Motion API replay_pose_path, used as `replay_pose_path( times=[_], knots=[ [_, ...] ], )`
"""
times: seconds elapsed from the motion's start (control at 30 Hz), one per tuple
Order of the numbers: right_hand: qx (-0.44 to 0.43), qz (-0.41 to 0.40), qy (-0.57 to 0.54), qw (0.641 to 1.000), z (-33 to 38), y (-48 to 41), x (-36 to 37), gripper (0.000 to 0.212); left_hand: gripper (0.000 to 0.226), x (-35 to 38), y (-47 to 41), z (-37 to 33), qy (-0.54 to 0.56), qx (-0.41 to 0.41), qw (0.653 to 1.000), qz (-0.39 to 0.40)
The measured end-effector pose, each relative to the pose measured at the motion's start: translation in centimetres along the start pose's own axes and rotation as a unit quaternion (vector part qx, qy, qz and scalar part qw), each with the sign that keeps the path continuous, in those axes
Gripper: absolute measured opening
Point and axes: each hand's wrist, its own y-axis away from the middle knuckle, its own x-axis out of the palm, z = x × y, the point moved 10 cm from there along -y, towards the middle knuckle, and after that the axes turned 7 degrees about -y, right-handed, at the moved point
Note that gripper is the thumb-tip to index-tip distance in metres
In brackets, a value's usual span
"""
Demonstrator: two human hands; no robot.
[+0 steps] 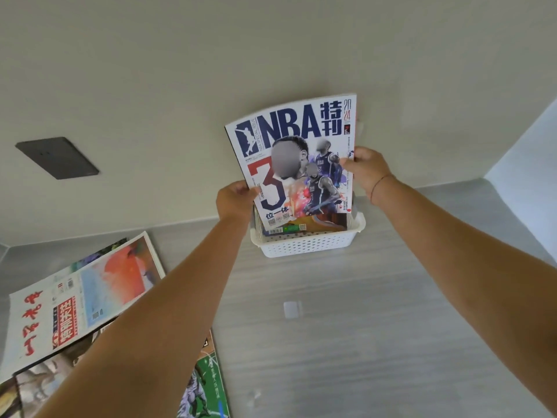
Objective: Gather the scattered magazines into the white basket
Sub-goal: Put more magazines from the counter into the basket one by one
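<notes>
The glossy NBA magazine (289,128) was pinched upright by the left hand (235,200) and right hand (366,168), apparently to slot into the white perforated basket (304,245).

Glossy paper mag (294,164); white perforated plastic basket (304,245); matt grey wood-grain tabletop (346,342); matt wall (211,55).

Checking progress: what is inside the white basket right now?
The NBA magazine dips into the white basket; part of another magazine shows below it. Anything deeper is covered.
</notes>
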Motion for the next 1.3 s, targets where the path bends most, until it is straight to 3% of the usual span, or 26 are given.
replay_pose_path(
  times=[0.27,0.37,0.47,0.7,0.83,0.9,1.0,1.1,1.3],
  knots=[
    [0.051,-0.023,0.072,0.996,-5.3,-0.4,-0.6,0.014,0.006,1.2,-1.1,2.8,-0.009,-0.042,0.999,-0.011],
    [0.066,-0.058,0.043,0.995,-5.8,-0.9,-1.2,0.029,0.018,1.4,-1.4,2.9,0.004,-0.051,0.999,-0.018],
    [0.090,-0.016,0.016,0.996,-6.0,-1.0,0.0,0.048,0.028,1.8,-1.4,2.8,-0.013,-0.047,0.999,-0.006],
    [0.102,0.037,0.018,0.994,-5.9,-0.6,1.8,0.046,0.014,1.8,-1.1,2.2,-0.046,-0.028,0.998,0.016],
    [0.109,-0.033,0.018,0.993,-5.9,0.4,0.6,0.061,0.026,0.5,-0.3,3.2,-0.041,-0.040,0.998,0.020],
    [0.082,-0.109,0.009,0.991,-4.9,2.0,-0.5,0.052,0.031,-1.1,0.5,4.4,-0.041,-0.045,0.998,0.013],
    [0.009,-0.174,0.019,0.985,-2.8,5.5,0.1,0.020,0.030,-4.1,2.3,7.5,-0.034,-0.053,0.998,0.000],
    [-0.001,-0.128,0.026,0.991,-3.1,9.3,4.4,0.012,0.027,-7.7,4.7,11.8,-0.042,-0.064,0.997,-0.021],
    [0.080,0.073,0.031,0.994,-8.1,18.1,16.8,0.009,0.026,-16.5,10.8,21.9,-0.077,-0.129,0.986,-0.067]
  ],
)
